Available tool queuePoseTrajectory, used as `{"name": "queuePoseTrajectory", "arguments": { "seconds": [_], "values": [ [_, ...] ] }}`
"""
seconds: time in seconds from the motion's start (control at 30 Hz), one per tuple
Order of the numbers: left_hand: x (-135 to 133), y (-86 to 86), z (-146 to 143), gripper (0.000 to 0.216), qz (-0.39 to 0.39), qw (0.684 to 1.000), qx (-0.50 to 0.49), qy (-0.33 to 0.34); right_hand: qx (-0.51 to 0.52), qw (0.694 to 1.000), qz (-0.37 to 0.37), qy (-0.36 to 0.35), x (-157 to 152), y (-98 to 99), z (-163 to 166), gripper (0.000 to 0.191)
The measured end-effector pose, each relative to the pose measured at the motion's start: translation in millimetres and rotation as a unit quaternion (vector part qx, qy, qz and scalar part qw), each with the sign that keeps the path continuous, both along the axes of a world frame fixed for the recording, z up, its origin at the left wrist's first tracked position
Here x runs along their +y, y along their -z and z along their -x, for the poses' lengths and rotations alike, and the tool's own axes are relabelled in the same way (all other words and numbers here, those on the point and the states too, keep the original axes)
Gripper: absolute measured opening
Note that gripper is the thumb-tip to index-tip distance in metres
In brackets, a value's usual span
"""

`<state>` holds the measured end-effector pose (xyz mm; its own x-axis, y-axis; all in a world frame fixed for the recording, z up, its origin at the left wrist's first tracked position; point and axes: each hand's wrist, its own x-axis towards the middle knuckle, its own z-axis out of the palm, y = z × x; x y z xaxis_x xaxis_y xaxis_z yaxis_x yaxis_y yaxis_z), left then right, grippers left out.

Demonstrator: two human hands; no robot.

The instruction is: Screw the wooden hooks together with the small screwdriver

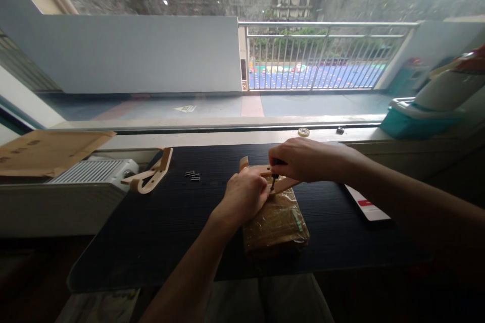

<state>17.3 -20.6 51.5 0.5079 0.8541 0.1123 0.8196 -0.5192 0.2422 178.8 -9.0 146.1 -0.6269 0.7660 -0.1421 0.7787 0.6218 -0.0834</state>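
My right hand [291, 159] is closed around the dark handle of a screwdriver [275, 179], its shaft slanting down to a light wooden bracket [286, 185]. With fingers curled, my left hand [248, 192] grips the bracket and presses it against a tape-wrapped cardboard box [275, 224]. Part of the bracket is hidden behind both hands. The screwdriver's tip meets the wood close to my left fingers; whether a screw sits under it I cannot make out. Several loose screws [193, 175] lie on the dark tabletop [170, 227] to the left.
A second wooden bracket [153, 174] stands at the table's left edge, near a white radiator [98, 174] with a cardboard sheet [49, 149] on it. A white and red flat item [369, 204] lies at right. The windowsill holds a tape roll [303, 131] and a teal box [420, 121].
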Motion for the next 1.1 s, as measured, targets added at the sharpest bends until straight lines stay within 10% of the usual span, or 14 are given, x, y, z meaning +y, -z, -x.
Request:
{"name": "queuePoseTrajectory", "arguments": {
  "seconds": [1.1],
  "values": [
    [2,4.6,2,0.027,-0.004,0.999,-0.033,0.012,-0.054,0.997,-0.055,0.014,-4,-7.5,4,0.032]
  ]
}}
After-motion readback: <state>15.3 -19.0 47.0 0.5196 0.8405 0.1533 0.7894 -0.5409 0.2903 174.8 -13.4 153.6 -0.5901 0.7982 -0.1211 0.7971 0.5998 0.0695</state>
